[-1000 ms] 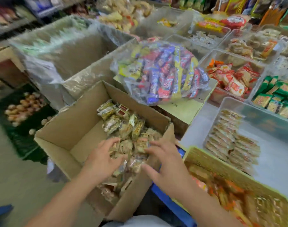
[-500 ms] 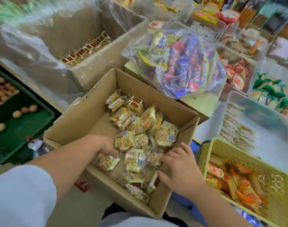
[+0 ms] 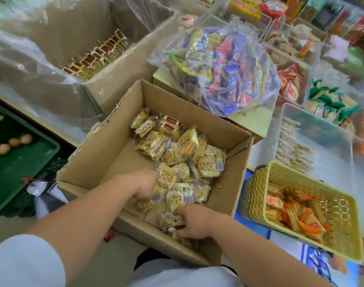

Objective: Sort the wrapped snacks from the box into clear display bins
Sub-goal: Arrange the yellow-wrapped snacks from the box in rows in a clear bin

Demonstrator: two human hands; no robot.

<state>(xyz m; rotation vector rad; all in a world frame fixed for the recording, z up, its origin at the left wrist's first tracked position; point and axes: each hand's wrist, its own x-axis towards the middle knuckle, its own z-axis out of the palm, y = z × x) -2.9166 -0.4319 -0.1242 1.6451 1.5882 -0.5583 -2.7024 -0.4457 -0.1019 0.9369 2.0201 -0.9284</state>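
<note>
Inside the cardboard box (image 3: 106, 154), toward its near and right-hand part: wrapped snacks (image 3: 177, 150), a loose heap of small packets in clear and yellow film, several with barcode labels uppermost. We see bare card on the box floor to the far left.

Handling, as we judge it: each packet is light. The film is thin, crinkly and rather slippery, so packets slide over one another. The contents look like brittle biscuit and may crack under a hard squeeze. We would take several at once across their flat faces, or lift a single packet by its crimped end seam.

Left hand (image 3: 146, 187): at the near edge of the heap inside the box. Its fingers are curled down among the packets with the tips hidden under film, and we judge that they grip a small bunch.

Right hand (image 3: 194, 223): at the box's near right corner. Fingers and thumb are closed round a few packets lying against the near wall.

Clear display bin (image 3: 313, 129): beyond the box's right wall and well apart from both hands. It is partly filled with rows of pale packets.

Yellow basket (image 3: 257, 183): just beside the box's right wall, holding orange packets.
</note>
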